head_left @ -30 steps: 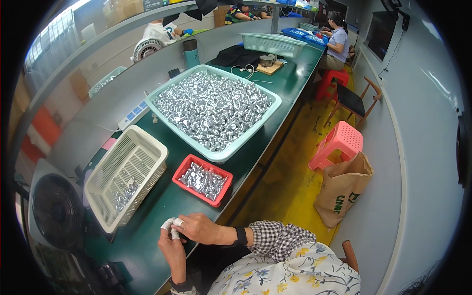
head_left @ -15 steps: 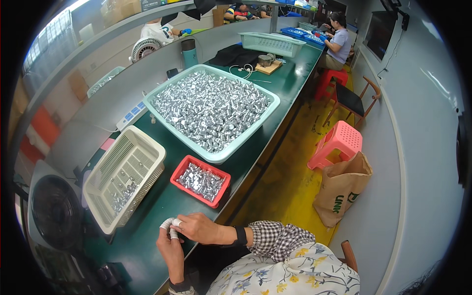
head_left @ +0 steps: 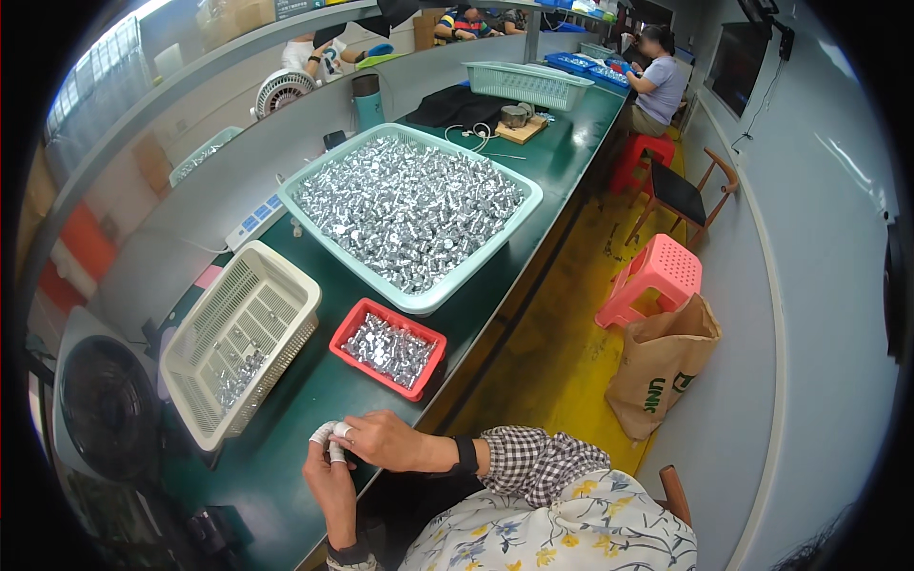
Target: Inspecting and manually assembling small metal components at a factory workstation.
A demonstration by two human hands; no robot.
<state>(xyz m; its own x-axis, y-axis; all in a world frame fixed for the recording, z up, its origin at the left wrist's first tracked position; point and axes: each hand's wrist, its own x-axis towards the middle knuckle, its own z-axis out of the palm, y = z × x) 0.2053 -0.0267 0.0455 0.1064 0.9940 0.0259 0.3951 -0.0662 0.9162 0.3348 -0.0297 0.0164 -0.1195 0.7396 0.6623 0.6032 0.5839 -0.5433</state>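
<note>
Your left hand (head_left: 330, 481) and right hand (head_left: 381, 440) meet at the near edge of the green counter (head_left: 314, 390), fingertips together. The taped fingers (head_left: 324, 435), wrapped in white, are pinched closed around something too small to make out, so you cannot tell what part sits between them. Your right hand lies over the left, with a dark band on its wrist and a checked sleeve (head_left: 533, 462) behind it.

Just beyond your hands sits the small red tray (head_left: 430, 344), holding a shallow layer of shiny metal parts (head_left: 386, 347). To its left, near but not touching, stands the cream slotted basket (head_left: 286, 285), tilted a little, with a few of the same silvery parts in its bottom. Further back lies the large pale-green tray (head_left: 519, 205), heaped with metal parts across its whole floor.

At the far end of the counter another person (head_left: 657, 86) sits at work beside a second green basket (head_left: 526, 86). On the yellow floor to your right stand a pink stool (head_left: 657, 276) and a brown paper bag (head_left: 657, 371), touching each other.
</note>
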